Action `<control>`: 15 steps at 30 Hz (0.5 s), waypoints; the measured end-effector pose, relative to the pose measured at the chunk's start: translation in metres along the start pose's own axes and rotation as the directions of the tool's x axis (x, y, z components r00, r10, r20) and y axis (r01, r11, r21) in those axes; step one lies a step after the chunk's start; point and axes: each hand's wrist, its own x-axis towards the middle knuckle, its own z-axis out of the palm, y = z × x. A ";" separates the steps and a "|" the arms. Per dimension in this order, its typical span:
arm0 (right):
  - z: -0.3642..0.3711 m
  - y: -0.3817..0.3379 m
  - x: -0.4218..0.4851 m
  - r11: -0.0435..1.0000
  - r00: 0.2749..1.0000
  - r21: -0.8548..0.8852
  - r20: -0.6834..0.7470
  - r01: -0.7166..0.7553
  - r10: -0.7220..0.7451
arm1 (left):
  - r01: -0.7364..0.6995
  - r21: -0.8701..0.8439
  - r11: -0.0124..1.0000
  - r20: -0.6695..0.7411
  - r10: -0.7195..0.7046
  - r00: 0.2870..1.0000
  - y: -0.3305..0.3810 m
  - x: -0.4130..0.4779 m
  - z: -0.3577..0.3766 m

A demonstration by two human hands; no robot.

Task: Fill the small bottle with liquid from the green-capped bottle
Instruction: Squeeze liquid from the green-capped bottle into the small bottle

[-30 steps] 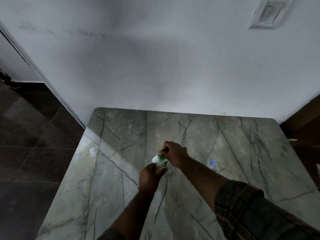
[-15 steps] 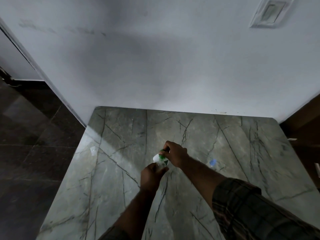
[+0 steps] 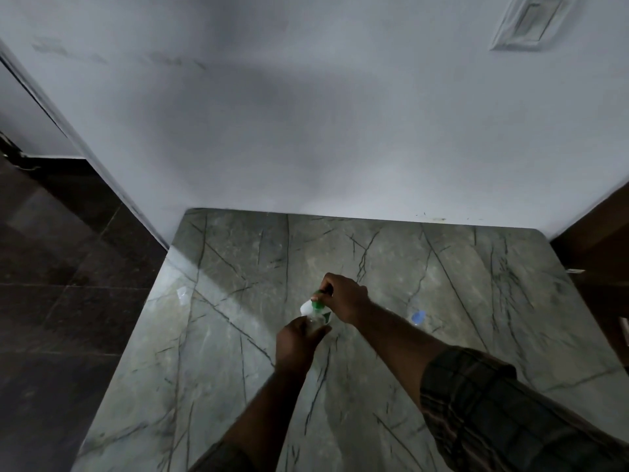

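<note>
Step in hand, I judge: uncapping. Left hand (image 3: 299, 338) grips the green-capped bottle (image 3: 315, 314); right hand (image 3: 343, 298) pinches its green cap (image 3: 319, 304). The blue-topped small bottle (image 3: 418, 316) stands on the desk (image 3: 238, 369), right of both hands. Next: remove cap, bring bottles together, pour.

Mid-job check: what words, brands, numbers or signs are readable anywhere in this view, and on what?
No text is readable in this view.
Clear bottle with the green cap, held in the left hand and right hand: white-and-green label, print too blurred to read.
Small blue-capped bottle on the grey veined marble table: nothing legible.
White rectangular wall plate: no marking visible.
</note>
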 end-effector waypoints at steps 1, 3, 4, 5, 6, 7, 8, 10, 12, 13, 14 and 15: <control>-0.002 -0.001 0.001 1.000 1.000 -0.003 0.003 0.000 0.000 | -0.002 -0.002 1.000 -0.001 0.002 1.000 0.001 0.001 0.000; -0.005 -0.001 0.002 1.000 1.000 0.004 0.003 0.005 -0.005 | -0.008 -0.005 1.000 -0.002 0.008 1.000 0.003 0.001 -0.001; -0.005 -0.001 0.002 1.000 1.000 0.010 0.005 0.007 -0.007 | -0.008 -0.003 1.000 -0.002 0.008 1.000 0.003 0.002 -0.001; -0.004 0.000 0.001 1.000 1.000 0.015 0.005 0.008 -0.008 | -0.007 -0.002 1.000 0.000 0.007 1.000 0.002 0.001 0.000; -0.002 0.001 0.000 1.000 1.000 0.018 0.003 0.009 -0.009 | -0.002 -0.003 1.000 0.004 0.002 1.000 0.001 0.001 0.000; 0.001 0.003 -0.002 1.000 1.000 0.022 0.000 0.007 -0.007 | 0.003 -0.004 1.000 0.011 -0.003 1.000 0.000 0.000 0.001; 0.003 0.004 -0.003 1.000 1.000 0.028 -0.006 0.005 -0.004 | 0.006 -0.005 1.000 0.019 -0.006 1.000 -0.002 0.000 0.002; 0.004 0.005 -0.003 1.000 1.000 0.028 -0.013 0.004 -0.003 | 0.011 -0.015 1.000 0.024 -0.010 1.000 -0.002 -0.001 0.001; 0.000 0.002 -0.001 1.000 1.000 0.015 -0.011 0.004 -0.004 | 0.004 -0.013 1.000 0.020 -0.003 1.000 0.002 0.000 -0.001; -0.002 0.001 0.000 1.000 1.000 0.007 -0.012 0.007 -0.007 | -0.003 -0.002 1.000 0.019 0.003 1.000 0.004 0.000 -0.002; -0.005 -0.001 0.000 1.000 1.000 0.001 -0.016 0.011 -0.011 | -0.010 0.006 1.000 0.017 0.010 1.000 0.005 0.001 -0.003; -0.006 -0.002 0.001 1.000 1.000 -0.001 -0.017 0.013 -0.013 | -0.016 0.009 1.000 0.016 0.016 1.000 0.005 0.001 -0.004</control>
